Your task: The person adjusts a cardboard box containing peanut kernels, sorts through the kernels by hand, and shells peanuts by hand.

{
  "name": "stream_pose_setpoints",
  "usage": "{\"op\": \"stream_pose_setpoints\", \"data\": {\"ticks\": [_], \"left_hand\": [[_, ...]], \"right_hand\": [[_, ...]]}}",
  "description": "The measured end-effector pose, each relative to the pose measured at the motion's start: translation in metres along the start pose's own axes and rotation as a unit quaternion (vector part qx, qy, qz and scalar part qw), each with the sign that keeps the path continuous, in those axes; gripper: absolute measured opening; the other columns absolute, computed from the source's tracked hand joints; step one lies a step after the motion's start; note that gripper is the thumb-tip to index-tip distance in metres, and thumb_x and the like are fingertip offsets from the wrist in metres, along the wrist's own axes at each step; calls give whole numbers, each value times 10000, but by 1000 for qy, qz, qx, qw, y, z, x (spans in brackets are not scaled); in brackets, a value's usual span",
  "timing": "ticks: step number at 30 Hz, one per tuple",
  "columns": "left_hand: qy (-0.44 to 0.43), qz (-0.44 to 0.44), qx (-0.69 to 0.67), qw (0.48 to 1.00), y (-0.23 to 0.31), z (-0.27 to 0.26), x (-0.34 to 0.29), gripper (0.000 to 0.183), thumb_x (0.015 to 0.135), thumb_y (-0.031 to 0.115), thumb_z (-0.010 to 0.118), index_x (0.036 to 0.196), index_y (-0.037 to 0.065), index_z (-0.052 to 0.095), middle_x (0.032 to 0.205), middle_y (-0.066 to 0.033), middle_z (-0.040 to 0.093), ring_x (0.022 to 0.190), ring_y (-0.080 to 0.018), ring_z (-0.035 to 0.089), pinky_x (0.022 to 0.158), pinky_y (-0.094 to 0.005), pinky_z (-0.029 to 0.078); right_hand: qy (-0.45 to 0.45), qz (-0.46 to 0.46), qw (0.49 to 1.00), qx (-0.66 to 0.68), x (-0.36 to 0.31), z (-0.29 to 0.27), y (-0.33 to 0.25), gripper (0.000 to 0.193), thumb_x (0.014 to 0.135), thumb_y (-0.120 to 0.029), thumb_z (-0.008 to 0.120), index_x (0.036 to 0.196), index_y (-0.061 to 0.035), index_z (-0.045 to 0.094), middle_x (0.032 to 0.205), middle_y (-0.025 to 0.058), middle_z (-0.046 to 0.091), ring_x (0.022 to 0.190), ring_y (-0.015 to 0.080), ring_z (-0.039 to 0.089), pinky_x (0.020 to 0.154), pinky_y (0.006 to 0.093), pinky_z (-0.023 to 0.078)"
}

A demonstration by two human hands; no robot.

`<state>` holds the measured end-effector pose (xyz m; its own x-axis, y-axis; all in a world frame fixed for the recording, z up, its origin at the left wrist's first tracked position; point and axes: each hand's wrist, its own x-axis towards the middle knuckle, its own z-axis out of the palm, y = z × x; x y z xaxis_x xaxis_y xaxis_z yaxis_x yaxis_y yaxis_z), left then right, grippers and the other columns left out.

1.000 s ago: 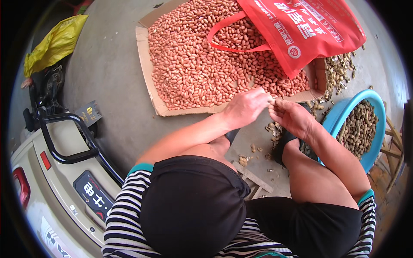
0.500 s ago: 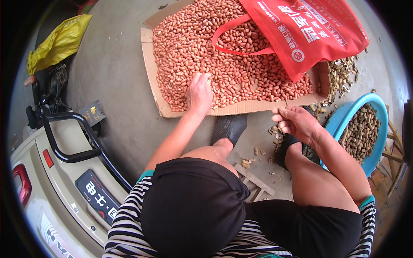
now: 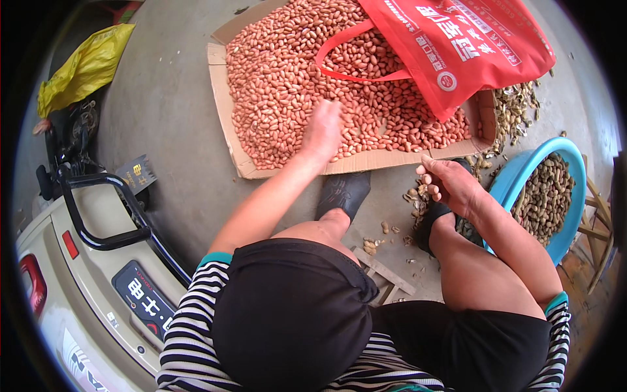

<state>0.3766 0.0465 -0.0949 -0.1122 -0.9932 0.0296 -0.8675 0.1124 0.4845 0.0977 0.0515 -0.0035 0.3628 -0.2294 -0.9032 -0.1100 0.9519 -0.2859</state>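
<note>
While reddish-pink, oval peanut kernels filled a shallow tan cardboard tray, I couldn't tell whether my blurred left grip or curled right grip held any.

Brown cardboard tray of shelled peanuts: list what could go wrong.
The left hand, over reddish shelled peanuts, might push some across the near edge of the shallow brown cardboard tray. The looped handle of the red fabric bag, lying on the peanuts, could snag that hand. Pale peanut shells beside the tray might mix in.
</note>
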Motion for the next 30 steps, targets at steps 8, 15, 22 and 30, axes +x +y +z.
{"op": "stream_pose_setpoints", "data": {"ticks": [8,15,22,30], "left_hand": [[-107,15,-157,982,56,5,-39,199,804,2,519,998,32,558,923,-143,530,836,-323,565,735,-377,470],[-5,-84,-55,995,15,-10,-28,88,830,56,511,887,20,566,876,-171,537,794,-355,567,703,-427,466],[8,-48,-48,998,13,-6,2,125,805,36,544,917,14,594,854,-154,547,804,-321,566,705,-379,458],[2,18,-51,999,23,2,23,99,807,26,516,893,6,563,857,-153,527,803,-329,556,686,-405,452]], "right_hand": [[11,-7,1000,4,-2,-6,5,270,925,-318,479,879,-71,576,636,-56,492,513,43,421,466,191,364],[12,-12,1000,6,-3,-7,4,267,927,-316,476,883,-76,584,647,-64,495,522,36,414,477,185,366],[15,-3,1000,4,-1,-12,7,281,926,-331,477,869,-82,593,647,-72,496,519,32,410,477,182,360],[26,-1,1000,-4,-2,-11,7,288,917,-342,493,875,-71,579,635,-69,477,504,31,402,454,169,340]]}}
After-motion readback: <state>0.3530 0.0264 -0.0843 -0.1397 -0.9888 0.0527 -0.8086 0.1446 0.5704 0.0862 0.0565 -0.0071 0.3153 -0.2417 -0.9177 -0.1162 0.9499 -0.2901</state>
